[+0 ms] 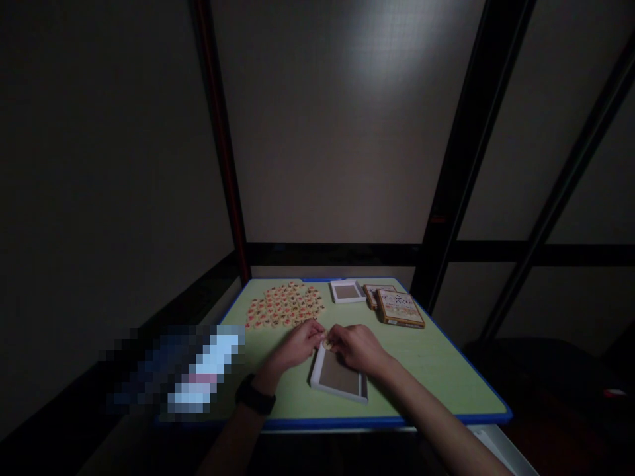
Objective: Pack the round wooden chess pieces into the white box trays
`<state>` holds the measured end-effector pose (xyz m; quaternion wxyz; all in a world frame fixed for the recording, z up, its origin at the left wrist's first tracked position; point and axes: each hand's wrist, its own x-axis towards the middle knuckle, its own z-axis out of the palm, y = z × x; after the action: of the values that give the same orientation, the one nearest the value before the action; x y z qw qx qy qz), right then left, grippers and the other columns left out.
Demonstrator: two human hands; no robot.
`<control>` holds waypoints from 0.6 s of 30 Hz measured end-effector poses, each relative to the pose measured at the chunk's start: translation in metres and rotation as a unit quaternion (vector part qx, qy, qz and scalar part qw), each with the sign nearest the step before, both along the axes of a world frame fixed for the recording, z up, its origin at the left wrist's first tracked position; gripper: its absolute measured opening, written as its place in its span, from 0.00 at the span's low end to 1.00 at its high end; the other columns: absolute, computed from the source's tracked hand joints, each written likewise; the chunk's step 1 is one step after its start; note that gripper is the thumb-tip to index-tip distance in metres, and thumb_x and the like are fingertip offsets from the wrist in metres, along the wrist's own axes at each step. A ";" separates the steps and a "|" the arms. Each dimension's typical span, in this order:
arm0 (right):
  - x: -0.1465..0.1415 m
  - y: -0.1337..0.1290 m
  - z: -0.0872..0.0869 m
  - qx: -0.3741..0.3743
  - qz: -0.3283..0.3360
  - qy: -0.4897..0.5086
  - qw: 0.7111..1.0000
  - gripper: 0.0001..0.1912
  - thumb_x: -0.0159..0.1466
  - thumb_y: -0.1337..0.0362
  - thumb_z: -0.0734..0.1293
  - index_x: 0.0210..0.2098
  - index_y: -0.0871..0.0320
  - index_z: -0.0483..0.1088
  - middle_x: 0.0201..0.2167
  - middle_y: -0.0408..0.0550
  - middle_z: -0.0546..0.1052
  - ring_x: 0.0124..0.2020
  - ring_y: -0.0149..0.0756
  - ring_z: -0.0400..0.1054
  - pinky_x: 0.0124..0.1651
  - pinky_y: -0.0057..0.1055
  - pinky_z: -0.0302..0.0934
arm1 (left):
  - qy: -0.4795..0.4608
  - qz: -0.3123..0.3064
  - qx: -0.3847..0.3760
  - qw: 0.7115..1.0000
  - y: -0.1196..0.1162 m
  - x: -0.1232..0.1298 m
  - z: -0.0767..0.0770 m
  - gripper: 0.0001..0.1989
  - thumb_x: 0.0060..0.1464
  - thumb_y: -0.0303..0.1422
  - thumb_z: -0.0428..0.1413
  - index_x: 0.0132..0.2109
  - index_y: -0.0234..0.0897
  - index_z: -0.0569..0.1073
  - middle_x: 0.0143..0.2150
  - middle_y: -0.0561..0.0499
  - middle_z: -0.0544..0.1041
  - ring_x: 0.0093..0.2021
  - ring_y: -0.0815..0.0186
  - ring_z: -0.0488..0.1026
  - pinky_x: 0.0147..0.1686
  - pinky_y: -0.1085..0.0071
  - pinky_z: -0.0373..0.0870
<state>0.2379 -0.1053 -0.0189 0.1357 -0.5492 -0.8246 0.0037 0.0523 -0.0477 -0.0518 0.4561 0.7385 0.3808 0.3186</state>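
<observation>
Over the far left corner of an open, shallow white box [340,372] with a brown inside, both of my hands come together. A round, pale chess piece [327,344] shows at the fingertips of my right hand [358,345], which is closed on it. Right beside it, my left hand [301,342] has its fingers pinched together; what they hold is too small and dark to make out. Many similar round pieces [285,305] with red and black characters lie in a cluster beyond my left hand.
A second shallow white box [347,291] lies at the back of the green, blue-edged table [421,370]. Two printed box lids [401,308] overlap at the back right. A pixelated bright patch [206,370] covers the left table edge. Walls stand close behind and left.
</observation>
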 end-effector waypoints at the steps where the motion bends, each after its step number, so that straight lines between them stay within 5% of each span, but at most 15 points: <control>1: -0.001 0.001 0.000 -0.002 0.002 -0.005 1.000 0.12 0.61 0.67 0.65 0.45 0.56 0.74 0.36 0.49 0.83 0.36 0.40 0.76 0.34 0.29 0.55 | -0.007 0.001 -0.019 1.000 0.001 0.000 -0.002 0.08 0.59 0.38 0.53 0.38 0.37 0.68 0.31 0.54 0.72 0.29 0.70 0.68 0.28 0.75 0.65; 5: -0.003 0.003 0.001 -0.005 0.002 -0.014 1.000 0.12 0.62 0.66 0.65 0.45 0.56 0.73 0.36 0.50 0.82 0.37 0.41 0.76 0.35 0.28 0.55 | -0.014 0.010 -0.031 0.999 0.001 0.000 -0.004 0.09 0.58 0.39 0.53 0.38 0.37 0.68 0.30 0.55 0.71 0.25 0.72 0.66 0.24 0.76 0.62; 12: 0.001 0.001 -0.002 -0.001 -0.004 -0.005 1.000 0.11 0.61 0.69 0.65 0.44 0.55 0.72 0.35 0.48 0.82 0.36 0.39 0.76 0.34 0.28 0.53 | 0.093 0.011 0.136 0.986 -0.006 0.001 0.006 0.04 0.54 0.31 0.55 0.38 0.37 0.73 0.36 0.51 0.75 0.38 0.65 0.71 0.38 0.71 0.67; 18: -0.003 -0.002 -0.003 0.017 -0.026 -0.038 0.999 0.11 0.64 0.67 0.62 0.44 0.55 0.73 0.34 0.50 0.82 0.33 0.38 0.75 0.32 0.29 0.50 | 0.145 0.011 0.202 0.968 -0.009 0.003 0.013 0.05 0.50 0.27 0.57 0.37 0.36 0.75 0.37 0.50 0.75 0.38 0.64 0.72 0.41 0.70 0.67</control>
<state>0.2344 -0.1071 -0.0222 0.1133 -0.5680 -0.8144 -0.0349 0.0552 -0.0565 -0.0386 0.2336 0.8494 0.3788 0.2836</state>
